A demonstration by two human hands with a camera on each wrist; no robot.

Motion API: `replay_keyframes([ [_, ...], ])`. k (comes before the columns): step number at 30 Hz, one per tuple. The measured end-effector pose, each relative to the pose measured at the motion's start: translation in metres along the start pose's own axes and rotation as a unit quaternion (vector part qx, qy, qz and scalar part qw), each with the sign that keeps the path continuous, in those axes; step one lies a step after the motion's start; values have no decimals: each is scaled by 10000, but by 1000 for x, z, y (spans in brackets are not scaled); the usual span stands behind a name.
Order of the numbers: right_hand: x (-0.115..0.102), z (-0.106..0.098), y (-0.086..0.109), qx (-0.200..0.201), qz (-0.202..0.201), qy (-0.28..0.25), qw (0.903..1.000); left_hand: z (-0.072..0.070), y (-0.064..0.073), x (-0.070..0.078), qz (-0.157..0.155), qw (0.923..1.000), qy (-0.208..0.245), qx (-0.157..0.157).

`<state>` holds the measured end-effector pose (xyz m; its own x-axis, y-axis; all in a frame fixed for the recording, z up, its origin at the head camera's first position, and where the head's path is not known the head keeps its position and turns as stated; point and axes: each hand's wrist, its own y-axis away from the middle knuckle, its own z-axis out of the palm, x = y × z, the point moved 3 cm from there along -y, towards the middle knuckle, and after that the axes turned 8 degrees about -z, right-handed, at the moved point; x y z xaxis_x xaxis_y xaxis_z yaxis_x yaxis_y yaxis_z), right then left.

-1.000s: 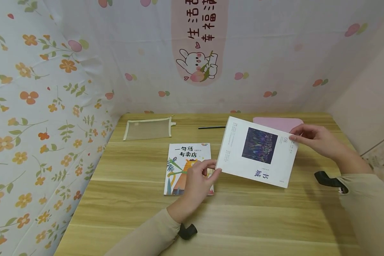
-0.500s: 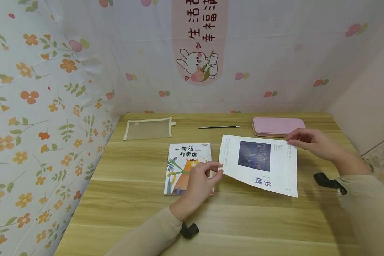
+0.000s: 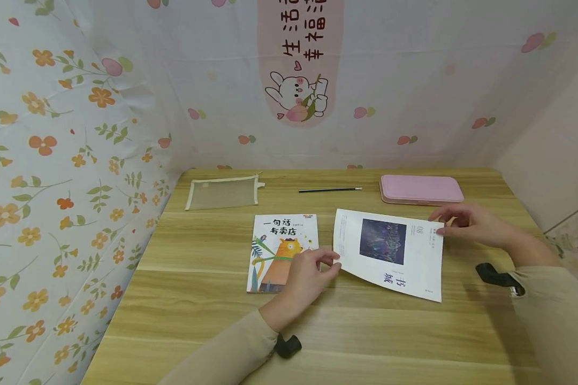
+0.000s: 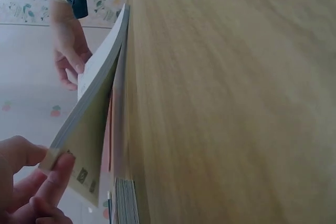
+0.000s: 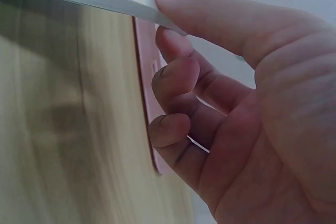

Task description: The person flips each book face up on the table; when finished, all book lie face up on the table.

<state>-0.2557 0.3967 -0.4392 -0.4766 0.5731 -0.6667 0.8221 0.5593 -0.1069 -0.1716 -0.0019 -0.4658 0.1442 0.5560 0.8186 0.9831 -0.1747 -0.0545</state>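
Observation:
A white magazine [image 3: 419, 256] with a dark square picture on its cover is held between both hands. My left hand [image 3: 308, 275] pinches its left edge between thumb and fingers; the left wrist view shows that edge of the magazine [image 4: 79, 114] raised off the table and the pages bending. My right hand [image 3: 477, 230] pinches the opposite edge near the far corner, thumb on top in the right wrist view. Under and beside the left hand lies a picture book [image 3: 274, 262] with an orange animal on its cover, partly covered by that hand.
A pink case [image 3: 421, 188] lies behind the magazine, close to the right hand. A dark pencil [image 3: 329, 190] and a mesh zip pouch [image 3: 223, 193] lie along the back of the wooden table [image 3: 197, 310]. A printed curtain hangs behind.
Both hands have lowered the magazine toward the table and nearer the front. It has turned flatter, and the pencil and pink case behind it have come into view.

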Motion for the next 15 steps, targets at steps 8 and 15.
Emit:
replay_keyframes([
  [8, 3, 5, 3, -104, 304, 183, 9993, 7, 0, -2, 0, 9964, -762, -362],
  [15, 11, 8, 4, -169, 522, 269, 9981, 8, -3, -2, -74, 9899, -1304, -555],
])
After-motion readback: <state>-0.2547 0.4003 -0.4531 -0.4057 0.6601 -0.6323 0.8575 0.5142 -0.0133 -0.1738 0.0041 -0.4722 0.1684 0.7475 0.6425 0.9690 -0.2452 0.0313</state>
